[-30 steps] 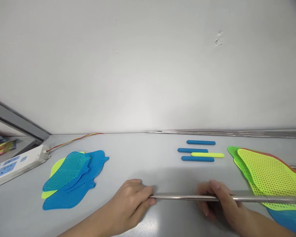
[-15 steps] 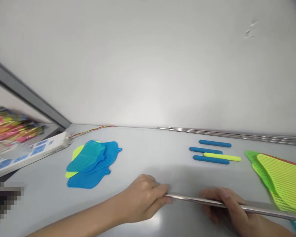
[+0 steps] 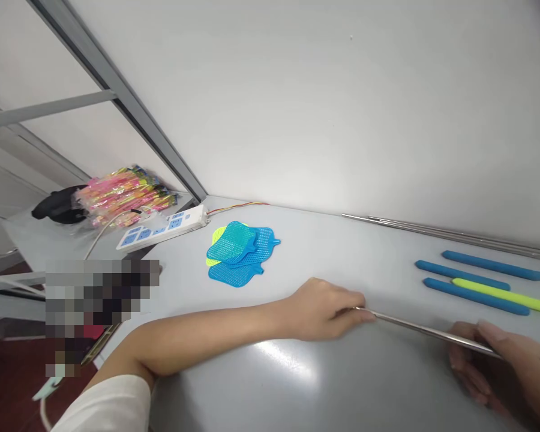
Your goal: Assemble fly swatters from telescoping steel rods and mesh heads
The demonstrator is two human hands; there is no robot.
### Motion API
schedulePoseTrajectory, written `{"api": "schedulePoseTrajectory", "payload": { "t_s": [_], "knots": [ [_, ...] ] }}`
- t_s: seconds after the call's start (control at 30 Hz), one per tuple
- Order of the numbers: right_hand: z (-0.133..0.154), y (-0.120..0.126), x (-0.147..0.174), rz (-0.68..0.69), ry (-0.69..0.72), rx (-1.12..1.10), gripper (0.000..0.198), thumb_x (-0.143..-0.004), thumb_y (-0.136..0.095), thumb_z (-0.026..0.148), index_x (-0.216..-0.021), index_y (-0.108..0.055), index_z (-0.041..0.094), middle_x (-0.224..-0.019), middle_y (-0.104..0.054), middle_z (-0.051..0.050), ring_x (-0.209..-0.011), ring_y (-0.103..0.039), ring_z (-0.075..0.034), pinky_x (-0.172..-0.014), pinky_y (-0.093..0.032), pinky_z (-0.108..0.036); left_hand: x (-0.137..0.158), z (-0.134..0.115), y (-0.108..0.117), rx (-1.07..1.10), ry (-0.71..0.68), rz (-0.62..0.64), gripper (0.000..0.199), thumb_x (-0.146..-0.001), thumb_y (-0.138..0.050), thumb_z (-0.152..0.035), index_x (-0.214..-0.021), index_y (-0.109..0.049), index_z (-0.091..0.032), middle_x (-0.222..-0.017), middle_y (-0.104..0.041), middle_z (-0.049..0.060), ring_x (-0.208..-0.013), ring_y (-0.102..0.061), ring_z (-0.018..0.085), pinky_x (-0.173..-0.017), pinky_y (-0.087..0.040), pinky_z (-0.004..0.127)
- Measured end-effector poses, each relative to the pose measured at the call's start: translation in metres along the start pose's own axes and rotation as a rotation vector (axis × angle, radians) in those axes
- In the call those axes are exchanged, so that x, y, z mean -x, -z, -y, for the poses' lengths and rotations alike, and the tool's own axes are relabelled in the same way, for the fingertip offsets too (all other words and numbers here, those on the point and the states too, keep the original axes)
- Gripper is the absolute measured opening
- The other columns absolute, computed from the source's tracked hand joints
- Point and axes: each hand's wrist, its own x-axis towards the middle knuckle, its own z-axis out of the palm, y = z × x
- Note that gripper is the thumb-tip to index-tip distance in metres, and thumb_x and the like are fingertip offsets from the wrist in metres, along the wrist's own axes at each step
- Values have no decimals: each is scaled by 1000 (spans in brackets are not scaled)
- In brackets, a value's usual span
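My left hand (image 3: pixel 321 309) pinches the left end of a thin metal rod (image 3: pixel 414 326) between thumb and fingers. Farther along it, my right hand (image 3: pixel 506 366) holds the same rod, thumb on top and fingers curled below. The rod slants down to the right, above the grey table. Behind my left forearm lies a small pile of blue and yellow mesh fly swatter heads (image 3: pixel 234 276). Beyond my right hand are three blue sticks (image 3: pixel 492 266), with a yellow stick (image 3: pixel 506 294) resting across the nearest one.
More metal rods (image 3: pixel 459 237) lie along the wall at the back. A white power strip (image 3: pixel 162 228) sits at the table's left edge. Past it are pink and yellow items in clear plastic bags (image 3: pixel 121 195) beside a black object (image 3: pixel 60 206). A grey metal frame (image 3: pixel 112 93) rises at left.
The view has swung left, showing more of the left side. The yellow and green mesh heads at far right have left the picture. Both hands still grip the rod.
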Motion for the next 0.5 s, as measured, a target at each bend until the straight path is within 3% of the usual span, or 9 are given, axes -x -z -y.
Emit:
{"api": "schedulePoseTrajectory", "payload": {
  "t_s": [0.17, 0.3, 0.5],
  "knots": [
    [10, -4, 0, -19, -38, -78, 50, -71, -31, 60, -48, -55, 22, -38, -39, -5, -37, -42, -18, -33, -29, -31, -3, 1, 0, 84, 64, -80, 30, -86, -32, -35, -73, -51, -16, -58, -44, -2, -55, -41, 7, -54, -33, 18],
    [20, -4, 3, -124, -7, -62, 44, -74, -38, 54, -50, -53, 20, -39, -41, -3, -35, -41, -14, -30, -26, -26, -6, 2, 1, 160, 82, -61, 28, -85, -34, -34, -73, -51, -15, -58, -42, -3, -54, -39, 7, -53, -32, 17],
    [27, -3, 8, -106, 47, -218, 36, -75, -45, 45, -53, -55, 18, -43, -40, -1, -40, -43, -12, -33, -25, -24, -7, 3, 2, 214, 103, -33, 30, -84, -34, -35, -70, -51, -15, -55, -37, -5, -51, -34, 6, -50, -29, 17]
  ]
}}
